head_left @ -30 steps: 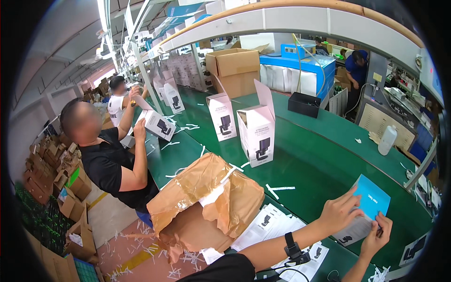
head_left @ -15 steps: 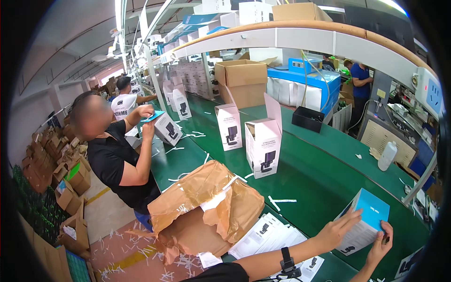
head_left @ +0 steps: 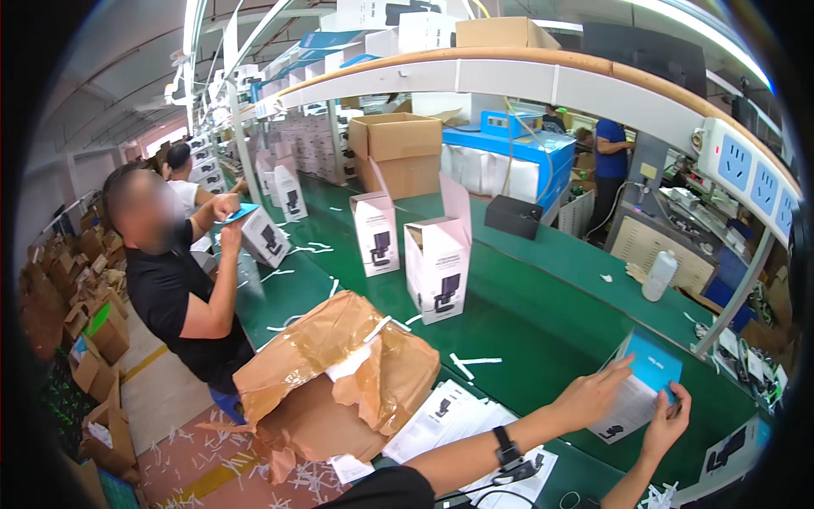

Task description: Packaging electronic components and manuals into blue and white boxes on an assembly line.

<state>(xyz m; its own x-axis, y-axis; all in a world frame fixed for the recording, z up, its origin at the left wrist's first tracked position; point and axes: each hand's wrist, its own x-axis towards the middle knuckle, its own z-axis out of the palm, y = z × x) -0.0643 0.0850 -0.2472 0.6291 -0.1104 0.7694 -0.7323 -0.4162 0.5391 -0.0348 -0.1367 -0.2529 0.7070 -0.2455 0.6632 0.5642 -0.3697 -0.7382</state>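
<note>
In front of me at the right stands a white carton with a blue top (head_left: 655, 361) and a microphone picture on its side. My left hand (head_left: 592, 395) rests along its left side, fingers stretched and pressed together, tips at the edge of the blue top. At the near right corner, my right hand (head_left: 666, 422) has its fingers bent against the carton, so it sits between both hands. A dark strap with a small device (head_left: 509, 450) is on my left wrist. Printed white sheets (head_left: 449, 416) lie partly under that forearm.
Torn brown wrapping paper (head_left: 339, 373) lies to the left of the sheets. Two white cartons with raised flaps (head_left: 437, 271) stand on the green table (head_left: 526, 314). Across the table a co-worker (head_left: 182, 280) handles another blue-topped carton (head_left: 257, 235). A white bottle (head_left: 660, 276) stands at the far right.
The view has swung right, so the scene sits further left. My left fingertips have drawn back slightly toward the edge of the blue top. The right hand stays at its corner.
</note>
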